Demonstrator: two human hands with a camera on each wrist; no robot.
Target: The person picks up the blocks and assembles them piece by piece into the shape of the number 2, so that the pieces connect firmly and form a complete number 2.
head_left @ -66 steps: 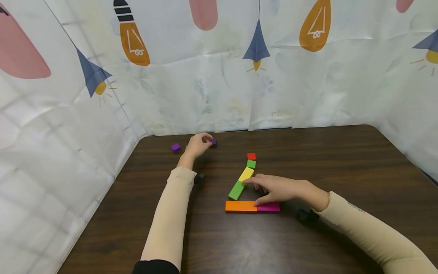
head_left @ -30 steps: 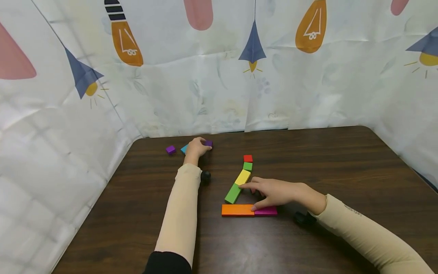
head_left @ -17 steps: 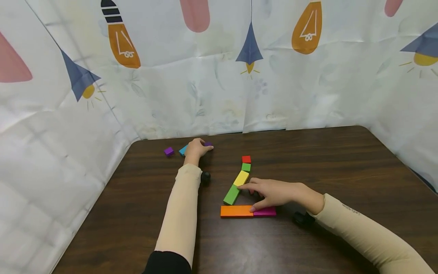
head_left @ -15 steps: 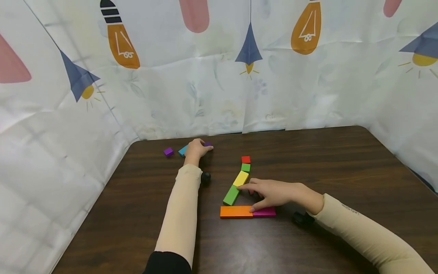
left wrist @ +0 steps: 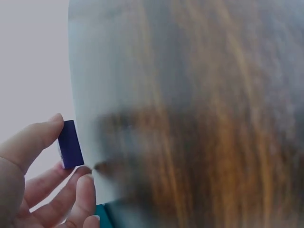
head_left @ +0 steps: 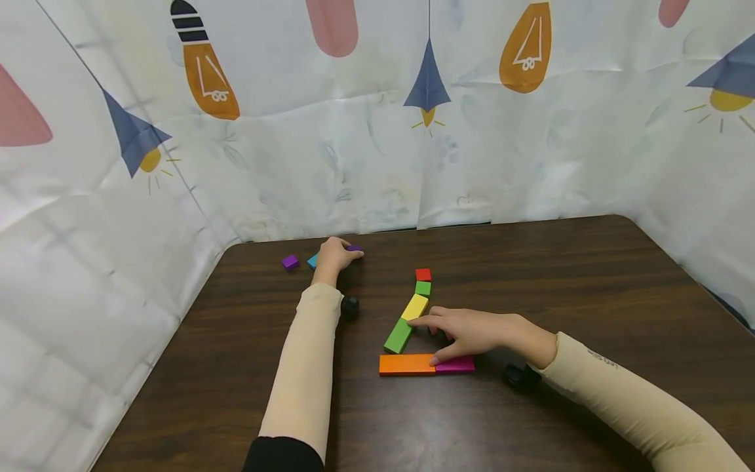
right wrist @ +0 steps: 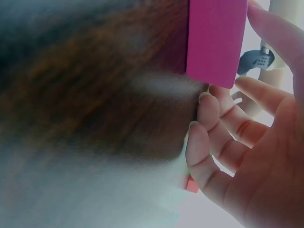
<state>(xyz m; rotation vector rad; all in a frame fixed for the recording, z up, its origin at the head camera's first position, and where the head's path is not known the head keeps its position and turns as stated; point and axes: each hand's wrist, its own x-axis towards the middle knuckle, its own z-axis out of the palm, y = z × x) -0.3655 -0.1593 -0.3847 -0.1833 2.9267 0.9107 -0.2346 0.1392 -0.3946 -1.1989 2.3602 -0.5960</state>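
Near the far edge of the table, my left hand (head_left: 333, 255) pinches a dark purple block (left wrist: 71, 144) between thumb and fingers. A blue block (head_left: 312, 261) lies partly hidden beside that hand, and another purple block (head_left: 290, 262) lies further left. My right hand (head_left: 472, 329) rests over the arranged blocks. Its index finger touches the green block (head_left: 398, 335) near the yellow block (head_left: 415, 307). The right thumb rests where the orange block (head_left: 407, 364) meets the magenta block (head_left: 457, 364).
Beyond the yellow block, a small green block (head_left: 423, 288) and a red block (head_left: 423, 275) continue the line. All lie on a dark wooden table (head_left: 548, 275). A patterned white curtain (head_left: 366, 164) hangs behind and at both sides.
My left hand has shifted slightly left with the dark purple block. The blue block, hidden at first, now shows beside it. The right hand stays at the same blocks; the view has drifted a little.
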